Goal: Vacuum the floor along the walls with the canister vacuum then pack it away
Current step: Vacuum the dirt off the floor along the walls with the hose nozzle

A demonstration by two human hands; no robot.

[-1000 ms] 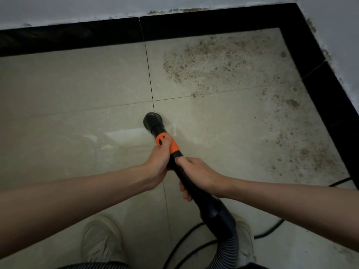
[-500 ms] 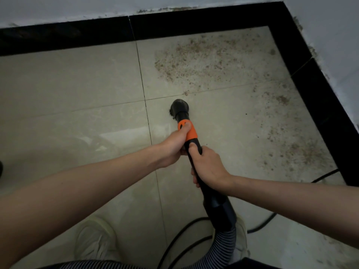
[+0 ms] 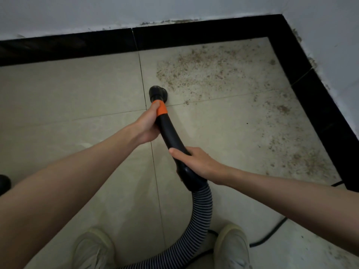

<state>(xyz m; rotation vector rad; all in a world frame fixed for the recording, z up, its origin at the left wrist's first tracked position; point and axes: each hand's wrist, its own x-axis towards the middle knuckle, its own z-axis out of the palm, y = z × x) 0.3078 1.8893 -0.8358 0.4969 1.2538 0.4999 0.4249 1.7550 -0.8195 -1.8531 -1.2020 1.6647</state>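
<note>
A black vacuum wand [image 3: 171,136] with an orange collar [image 3: 161,108] points at the tiled floor. Its round black nozzle [image 3: 157,93] sits on the tile at the left edge of a patch of brown dirt [image 3: 206,72]. My left hand [image 3: 148,125] grips the wand just behind the collar, thumb on the orange part. My right hand [image 3: 196,162] grips the curved handle lower down, near where the ribbed striped hose [image 3: 202,212] joins. The hose curls down between my shoes. The canister itself is out of view.
A black skirting border [image 3: 194,35] runs along the far wall and turns down the right wall [image 3: 318,105], forming a corner. More dirt [image 3: 303,162] lies along the right border. A black power cord [image 3: 272,232] trails right of my right shoe [image 3: 231,247]. My left shoe [image 3: 93,247] stands below.
The nozzle has moved forward and to the right, up to the edge of the dirt patch. My right hand has slid back down the wand to the curved handle.
</note>
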